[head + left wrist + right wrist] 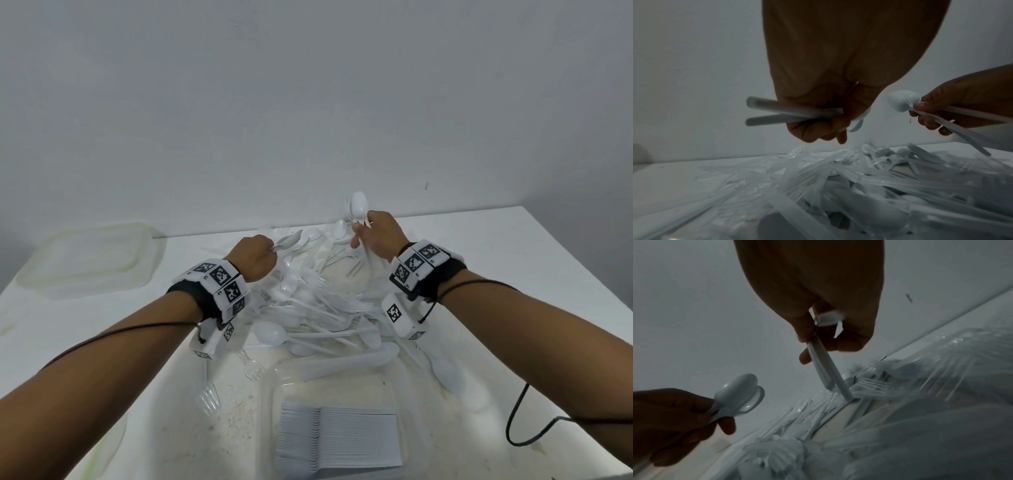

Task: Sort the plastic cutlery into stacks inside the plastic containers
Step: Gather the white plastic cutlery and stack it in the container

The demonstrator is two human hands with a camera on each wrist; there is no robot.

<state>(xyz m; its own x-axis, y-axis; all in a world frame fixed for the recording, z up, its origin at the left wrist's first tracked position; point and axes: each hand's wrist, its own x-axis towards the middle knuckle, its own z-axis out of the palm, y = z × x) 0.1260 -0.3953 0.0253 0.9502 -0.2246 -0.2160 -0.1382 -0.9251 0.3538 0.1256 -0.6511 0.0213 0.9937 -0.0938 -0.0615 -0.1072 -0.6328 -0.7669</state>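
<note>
A loose pile of white and clear plastic cutlery point(318, 301) covers the middle of the white table point(513, 274). My left hand point(270, 253) grips two white spoons point(289, 241) over the pile's far left; their handles point(777, 113) stick out of the fist. My right hand point(359, 233) holds a few white spoons point(359, 205) bowl-up above the pile's far side, handles point(824, 366) pointing down. A clear container point(267, 394) near me holds a neat stack of cutlery point(339, 435).
A second clear container point(92, 260) lies at the table's far left, beside the wall. Stray clear forks point(209, 397) lie left of the near container. A black cable point(517, 421) loops on the table's right. A row of white cutlery point(346, 365) rests across the near container's far rim.
</note>
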